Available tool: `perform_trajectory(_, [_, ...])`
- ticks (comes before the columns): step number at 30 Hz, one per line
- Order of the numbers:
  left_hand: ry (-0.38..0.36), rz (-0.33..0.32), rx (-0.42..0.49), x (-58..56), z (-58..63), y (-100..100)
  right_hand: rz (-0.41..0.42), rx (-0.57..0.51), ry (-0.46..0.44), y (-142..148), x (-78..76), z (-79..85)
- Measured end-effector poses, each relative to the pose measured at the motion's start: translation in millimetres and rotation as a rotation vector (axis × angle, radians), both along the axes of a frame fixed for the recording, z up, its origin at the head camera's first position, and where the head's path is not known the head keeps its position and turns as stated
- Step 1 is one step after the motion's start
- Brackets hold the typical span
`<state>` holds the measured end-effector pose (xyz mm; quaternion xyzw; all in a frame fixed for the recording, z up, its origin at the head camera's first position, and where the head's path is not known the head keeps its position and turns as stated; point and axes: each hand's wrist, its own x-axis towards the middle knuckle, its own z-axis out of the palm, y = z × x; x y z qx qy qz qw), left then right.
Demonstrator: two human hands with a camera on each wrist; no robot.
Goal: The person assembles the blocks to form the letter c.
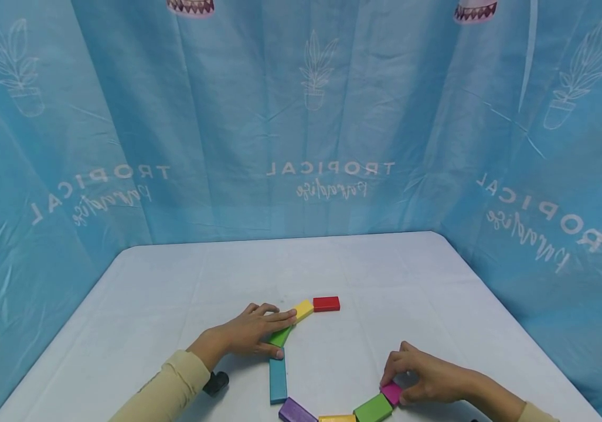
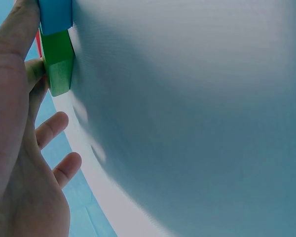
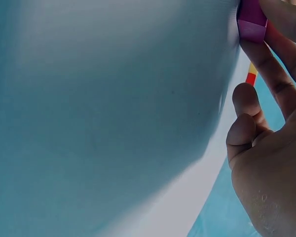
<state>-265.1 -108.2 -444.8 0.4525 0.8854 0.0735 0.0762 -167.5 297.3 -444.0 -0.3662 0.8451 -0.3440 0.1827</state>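
Note:
Colored rectangular blocks lie end to end in an open curve on the white table. My left hand [image 1: 255, 330] spans the curve's left side. Its thumb touches the blue block [image 1: 278, 378], and its extended index finger reaches over the green block [image 1: 281, 336] to the yellow block [image 1: 303, 310]. In the left wrist view its other fingers hang apart from the blocks. My right hand [image 1: 427, 375] pinches the magenta block [image 1: 391, 392] between thumb and fingers, at the end of a second green block [image 1: 373, 408]. Part of the magenta block is hidden by the fingers.
A red block [image 1: 326, 303] ends the curve at the far side. A purple block [image 1: 296, 411] and an orange-yellow block [image 1: 337, 418] lie at the near edge of view. The white table [image 1: 385, 269] is bordered by blue curtains [image 1: 301, 135].

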Motion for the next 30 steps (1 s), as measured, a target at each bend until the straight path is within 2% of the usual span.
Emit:
perform_trajectory(15, [-0.031, 0.01, 0.014, 1.7, 3.8, -0.1, -0.02, 0.016, -0.029, -1.4, -0.6, -4.0])
perform_trajectory(30, [-0.027, 0.045, -0.025, 2.9, 2.8, -0.6, -0.01, 0.0, -0.028, -2.8, 1.2, -2.5])
